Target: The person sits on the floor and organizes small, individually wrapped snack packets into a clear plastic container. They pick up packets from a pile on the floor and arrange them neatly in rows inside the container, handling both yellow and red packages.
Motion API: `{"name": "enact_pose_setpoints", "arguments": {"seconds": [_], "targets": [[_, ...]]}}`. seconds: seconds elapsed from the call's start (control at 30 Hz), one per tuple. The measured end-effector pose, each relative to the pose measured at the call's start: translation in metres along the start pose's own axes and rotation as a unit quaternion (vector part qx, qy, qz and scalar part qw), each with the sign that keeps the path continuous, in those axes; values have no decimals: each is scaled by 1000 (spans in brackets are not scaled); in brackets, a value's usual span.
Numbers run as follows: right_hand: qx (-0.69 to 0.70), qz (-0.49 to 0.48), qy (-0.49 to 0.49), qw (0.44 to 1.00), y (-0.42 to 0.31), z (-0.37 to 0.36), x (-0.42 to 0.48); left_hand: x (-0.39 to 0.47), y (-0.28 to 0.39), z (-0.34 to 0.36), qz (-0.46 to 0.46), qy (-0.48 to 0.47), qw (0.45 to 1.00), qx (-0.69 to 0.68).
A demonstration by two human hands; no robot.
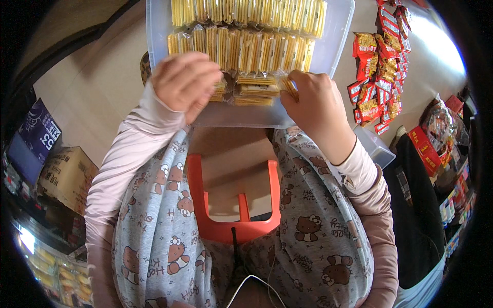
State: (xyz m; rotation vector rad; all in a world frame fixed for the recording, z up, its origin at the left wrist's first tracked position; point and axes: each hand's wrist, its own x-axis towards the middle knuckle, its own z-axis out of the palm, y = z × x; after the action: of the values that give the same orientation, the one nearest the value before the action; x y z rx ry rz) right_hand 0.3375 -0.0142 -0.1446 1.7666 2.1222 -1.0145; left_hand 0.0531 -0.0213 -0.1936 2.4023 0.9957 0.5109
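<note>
A clear plastic bin (238,116) lies before me, its near edge by my knees. Two rows of wrapped crackers stand on edge in it, a far row (246,11) and a middle row (246,50). Nearer to me, several cracker packets (256,90) lie flat. My right hand (314,92) pinches a wrapped cracker packet (289,87) at the right end of these. My left hand (185,82), blurred, hovers over the bin's left side with curled fingers. Close to its fingertips is another packet (218,89), partly hidden; whether the hand grips it is unclear.
Red and gold snack packets (381,77) are strewn on the floor to the right, with a small clear container (373,146) nearer. An orange-red plastic stool (235,229) is under me. Cardboard boxes (69,173) stand at left. Dark cloth (412,208) lies at right.
</note>
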Motion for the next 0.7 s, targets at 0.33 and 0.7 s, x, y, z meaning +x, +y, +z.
{"name": "enact_pose_setpoints", "arguments": {"seconds": [0.33, 0.7], "targets": [[-8, 70, -6, 998, -3, -18, 1, -26, -11, -14, -253, 171, 950, 68], [-75, -50, -30, 996, -14, 18, -5, -32, -11, -3, -276, 138, 948, 73]]}}
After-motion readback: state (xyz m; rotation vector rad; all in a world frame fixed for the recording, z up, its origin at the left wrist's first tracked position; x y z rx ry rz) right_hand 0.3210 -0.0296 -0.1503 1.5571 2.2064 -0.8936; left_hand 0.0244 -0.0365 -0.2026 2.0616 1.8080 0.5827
